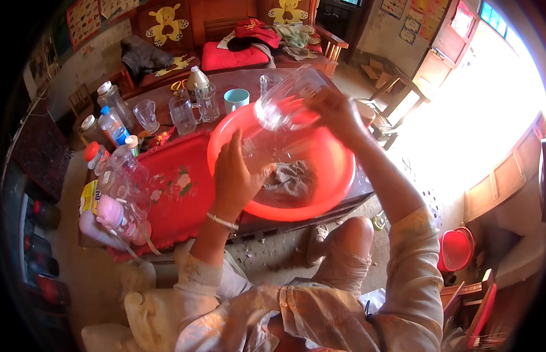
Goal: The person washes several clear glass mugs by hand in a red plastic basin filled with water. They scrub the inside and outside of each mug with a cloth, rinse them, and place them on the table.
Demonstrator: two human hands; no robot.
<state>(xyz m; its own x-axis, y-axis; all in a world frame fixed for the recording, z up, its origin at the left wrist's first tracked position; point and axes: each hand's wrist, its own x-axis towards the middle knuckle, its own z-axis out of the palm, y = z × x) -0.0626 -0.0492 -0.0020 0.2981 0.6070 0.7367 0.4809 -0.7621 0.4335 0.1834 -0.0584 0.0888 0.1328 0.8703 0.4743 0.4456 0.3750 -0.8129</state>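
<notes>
Over a red plastic basin (pixel 339 176), my right hand (pixel 332 112) grips a clear jar (pixel 295 90), tilted with its rounded end toward the lower left. My left hand (pixel 235 176) is raised at the basin's left side, thumb and fingers spread. Something transparent shows between them, but I cannot tell whether it is a held vessel or water. A wet grey cloth (pixel 293 178) lies in the basin, just right of my left thumb. Left of the basin is a red floral tray (pixel 180 167).
Glass mugs (pixel 183 114), a light-blue cup (pixel 236 99) and several bottles (pixel 112 125) stand along the table's back and left. A pink-capped bottle (pixel 119 215) is at the near left. Behind is a wooden bench (pixel 220 26) with clothes; a red bucket (pixel 455 251) is at right.
</notes>
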